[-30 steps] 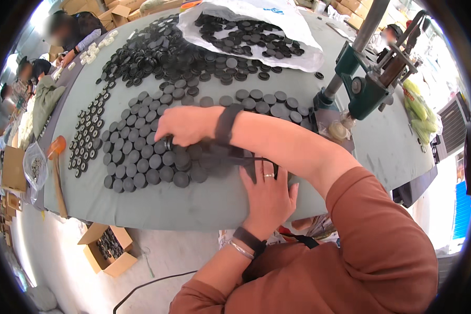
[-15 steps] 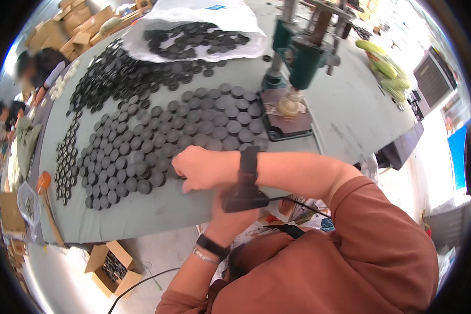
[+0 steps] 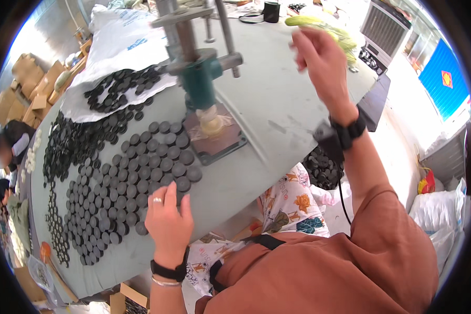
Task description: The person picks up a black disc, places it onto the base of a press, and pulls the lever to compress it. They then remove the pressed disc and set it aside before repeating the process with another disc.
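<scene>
Left hand (image 3: 167, 222) flat, fingers spread on black discs (image 3: 141, 178), lower left; right hand (image 3: 319, 60) raised upper right, apparently empty, loosely curled.

Workshop: hand press (image 3: 201, 78), black discs (image 3: 115, 193) covering table (image 3: 277, 104), cartons (image 3: 23, 83).

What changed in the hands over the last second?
The right hand left the black discs and rose, open, toward the press handle. The left hand moved from under the right arm to the table edge, fingers on the discs. The discs and press stayed put.
</scene>
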Available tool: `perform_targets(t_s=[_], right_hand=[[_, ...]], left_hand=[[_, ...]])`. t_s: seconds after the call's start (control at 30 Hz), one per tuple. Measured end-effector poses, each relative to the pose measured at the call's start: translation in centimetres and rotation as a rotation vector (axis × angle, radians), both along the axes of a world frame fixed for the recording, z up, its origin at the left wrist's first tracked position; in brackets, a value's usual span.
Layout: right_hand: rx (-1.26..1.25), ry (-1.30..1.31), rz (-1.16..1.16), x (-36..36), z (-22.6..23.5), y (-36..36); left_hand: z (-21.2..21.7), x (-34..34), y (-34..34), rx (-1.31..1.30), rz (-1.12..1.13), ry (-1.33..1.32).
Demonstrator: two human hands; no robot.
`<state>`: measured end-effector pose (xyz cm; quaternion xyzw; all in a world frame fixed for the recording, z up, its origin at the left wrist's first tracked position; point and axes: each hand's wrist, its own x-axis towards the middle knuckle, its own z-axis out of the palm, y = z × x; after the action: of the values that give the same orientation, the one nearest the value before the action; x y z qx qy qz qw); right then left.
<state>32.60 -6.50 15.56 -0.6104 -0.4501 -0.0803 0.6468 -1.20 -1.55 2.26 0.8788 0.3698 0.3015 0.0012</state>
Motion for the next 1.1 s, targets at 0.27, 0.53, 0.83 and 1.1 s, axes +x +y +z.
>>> perform_targets(t_s=[0.27,0.53,0.83,1.1], right_hand=[[-0.156,-0.205,0.186,2.9,8.6,9.1],[-0.231,-0.302,0.22,2.2,9.2,13.8],[-0.017,-0.552,0.004,1.9,11.5,22.6],[0.129,-0.126,0.11,-0.4,9.5,20.3]], left_hand=[[-0.4,6.5,5.1,-0.07,0.042,0.21],[-0.5,6.8,5.9,-0.107,0.09,0.257],[-0.1,7.8,6.6,-0.258,0.153,0.244],[1.5,9.8,6.5,-0.487,-0.073,-0.333]])
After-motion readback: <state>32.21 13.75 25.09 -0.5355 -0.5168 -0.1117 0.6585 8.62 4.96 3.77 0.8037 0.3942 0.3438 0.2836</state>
